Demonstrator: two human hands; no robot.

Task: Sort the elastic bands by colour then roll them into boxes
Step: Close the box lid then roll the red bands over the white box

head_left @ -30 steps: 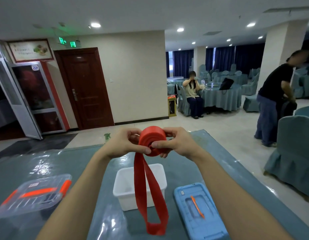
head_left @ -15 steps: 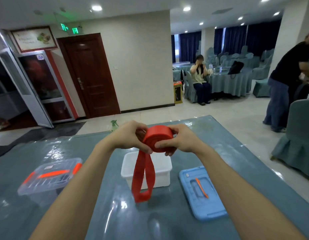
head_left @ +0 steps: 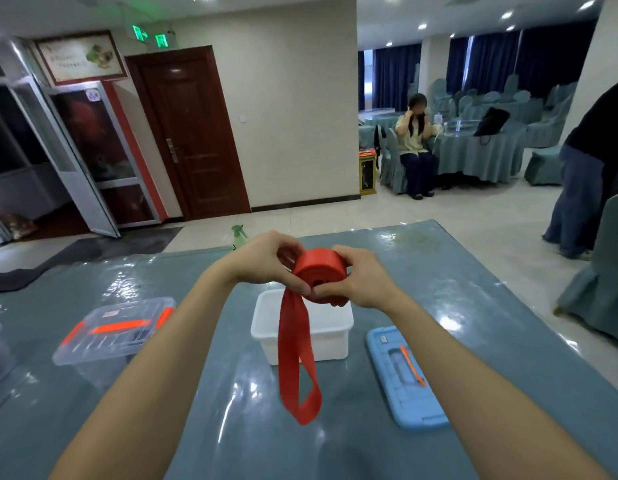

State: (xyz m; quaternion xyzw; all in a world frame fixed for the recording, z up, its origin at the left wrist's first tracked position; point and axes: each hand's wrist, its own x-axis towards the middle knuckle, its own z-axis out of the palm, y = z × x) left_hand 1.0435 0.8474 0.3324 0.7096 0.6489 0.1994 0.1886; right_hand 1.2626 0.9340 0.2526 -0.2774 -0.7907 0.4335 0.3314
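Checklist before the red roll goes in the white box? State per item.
1. Two-hand grip on the red band roll: the left hand and right hand both pinch it. ok
2. Band fully wound: a loose tail hangs down as a loop. not ok
3. Opening of the white box: no lid on it, and it sits below the roll. ok
4. Box interior free: partly hidden by the hands and tail. cannot tell
5. Path clear of the blue lid: it lies flat on the table, right of the box. ok
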